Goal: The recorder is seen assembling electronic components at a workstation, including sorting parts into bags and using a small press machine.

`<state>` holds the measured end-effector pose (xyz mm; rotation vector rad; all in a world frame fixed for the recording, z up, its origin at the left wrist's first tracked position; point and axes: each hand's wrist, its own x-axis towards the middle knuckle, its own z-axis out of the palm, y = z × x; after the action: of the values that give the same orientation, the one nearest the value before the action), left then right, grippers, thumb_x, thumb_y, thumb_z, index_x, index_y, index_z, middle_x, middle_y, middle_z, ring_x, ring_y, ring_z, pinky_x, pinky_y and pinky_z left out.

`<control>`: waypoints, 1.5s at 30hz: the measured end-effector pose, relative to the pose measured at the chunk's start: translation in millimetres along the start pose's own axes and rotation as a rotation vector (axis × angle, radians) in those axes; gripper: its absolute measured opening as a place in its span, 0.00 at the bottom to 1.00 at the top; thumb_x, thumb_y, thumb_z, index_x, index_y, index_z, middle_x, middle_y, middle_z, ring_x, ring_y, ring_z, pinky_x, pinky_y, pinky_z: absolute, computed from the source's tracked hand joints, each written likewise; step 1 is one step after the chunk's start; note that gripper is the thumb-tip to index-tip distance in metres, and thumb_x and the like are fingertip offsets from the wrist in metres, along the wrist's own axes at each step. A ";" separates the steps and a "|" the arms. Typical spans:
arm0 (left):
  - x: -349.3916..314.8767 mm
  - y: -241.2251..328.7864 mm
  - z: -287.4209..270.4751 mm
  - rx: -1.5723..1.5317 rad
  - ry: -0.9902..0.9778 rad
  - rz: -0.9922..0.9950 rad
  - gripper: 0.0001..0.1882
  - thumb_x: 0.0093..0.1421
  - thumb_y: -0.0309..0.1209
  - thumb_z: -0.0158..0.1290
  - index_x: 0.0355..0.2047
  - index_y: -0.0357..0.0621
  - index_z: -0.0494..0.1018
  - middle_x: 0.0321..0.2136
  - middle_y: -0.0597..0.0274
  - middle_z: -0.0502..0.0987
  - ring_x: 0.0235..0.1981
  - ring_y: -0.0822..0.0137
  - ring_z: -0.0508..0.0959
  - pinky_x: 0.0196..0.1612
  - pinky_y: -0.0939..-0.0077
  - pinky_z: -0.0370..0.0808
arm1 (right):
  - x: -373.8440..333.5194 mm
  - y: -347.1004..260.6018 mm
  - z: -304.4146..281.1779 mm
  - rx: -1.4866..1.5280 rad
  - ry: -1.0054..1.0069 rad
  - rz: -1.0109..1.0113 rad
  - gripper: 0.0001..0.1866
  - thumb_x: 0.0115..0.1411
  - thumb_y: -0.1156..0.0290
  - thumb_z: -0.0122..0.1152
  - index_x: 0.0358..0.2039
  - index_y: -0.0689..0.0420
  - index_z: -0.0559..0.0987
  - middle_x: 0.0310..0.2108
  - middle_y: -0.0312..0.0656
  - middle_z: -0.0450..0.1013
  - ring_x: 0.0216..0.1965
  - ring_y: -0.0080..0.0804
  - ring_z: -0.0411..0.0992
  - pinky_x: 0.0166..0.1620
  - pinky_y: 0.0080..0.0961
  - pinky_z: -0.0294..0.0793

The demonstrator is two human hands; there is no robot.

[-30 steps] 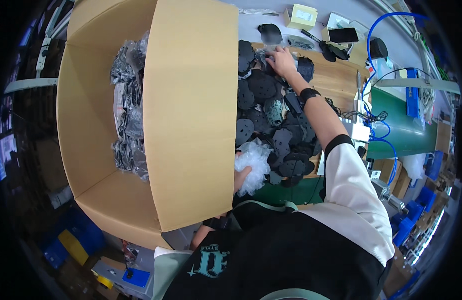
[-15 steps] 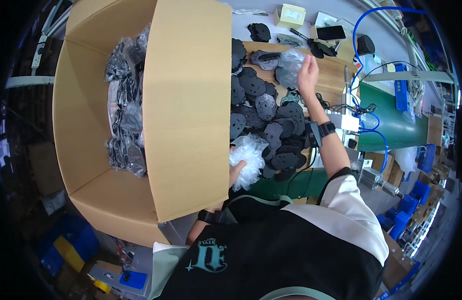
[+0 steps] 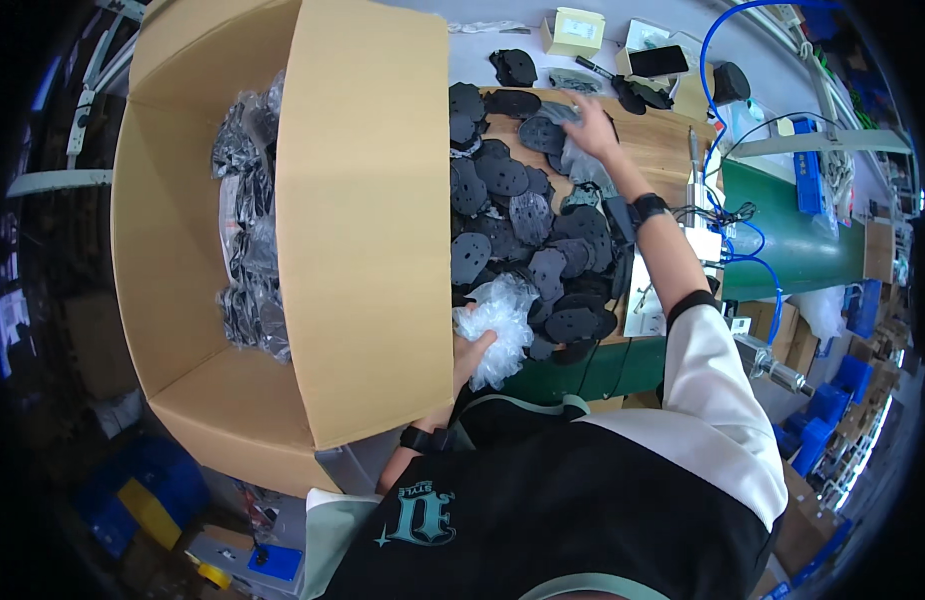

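Observation:
At the edge of the big carton, my left hand (image 3: pixel 471 358) is closed around a bunch of crumpled clear plastic bags (image 3: pixel 500 322). At the far side of the wooden board, my right hand (image 3: pixel 593 130) reaches left, its fingers spread over a clear plastic bag (image 3: pixel 589 170). The bag lies under the palm and beside a black oval plate (image 3: pixel 541 134). Many more black oval plates with small holes (image 3: pixel 504 174) lie in overlapping heaps between my hands.
The open cardboard carton (image 3: pixel 368 230) at the left holds bagged dark parts (image 3: pixel 258 250). Behind the board are a small box (image 3: pixel 573 32), a phone (image 3: pixel 659 62) and a marker (image 3: pixel 594 67). Cables and a metal fixture (image 3: pixel 699 244) stand at the right, by a green surface (image 3: pixel 783 220).
My right hand has moved left and lowered the plastic bag, and its fingers have spread. My left hand keeps its bunch of bags in nearly the same place.

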<state>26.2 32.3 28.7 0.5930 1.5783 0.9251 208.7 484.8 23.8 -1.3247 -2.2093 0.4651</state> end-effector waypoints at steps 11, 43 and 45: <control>-1.6 17.1 2.5 -0.058 -0.030 -0.086 0.35 0.51 0.27 0.59 0.61 0.34 0.63 0.52 0.53 0.73 0.54 0.62 0.72 0.59 0.67 0.68 | 8.7 -18.6 33.6 -0.161 -0.406 0.034 0.35 0.53 0.53 0.70 0.58 0.52 0.72 0.55 0.53 0.69 0.52 0.52 0.73 0.52 0.44 0.75; -7.7 27.0 4.7 -0.213 -0.133 0.023 0.29 0.51 0.30 0.60 0.54 0.34 0.69 0.45 0.54 0.79 0.47 0.63 0.77 0.52 0.70 0.72 | -41.1 -88.2 -85.9 0.706 -0.792 0.377 0.25 0.62 0.58 0.67 0.55 0.57 0.75 0.50 0.38 0.74 0.51 0.24 0.69 0.55 0.26 0.67; -12.4 28.9 8.5 -0.213 -0.056 0.012 0.28 0.51 0.29 0.60 0.53 0.35 0.70 0.44 0.55 0.79 0.46 0.63 0.77 0.51 0.69 0.72 | -21.2 -103.1 -98.7 0.930 -0.857 0.412 0.18 0.62 0.58 0.66 0.45 0.57 0.79 0.46 0.39 0.75 0.50 0.25 0.69 0.55 0.24 0.65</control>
<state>34.0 40.7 59.2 0.4739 1.4064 1.0607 202.2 420.9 153.0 -1.0928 -1.7484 2.2146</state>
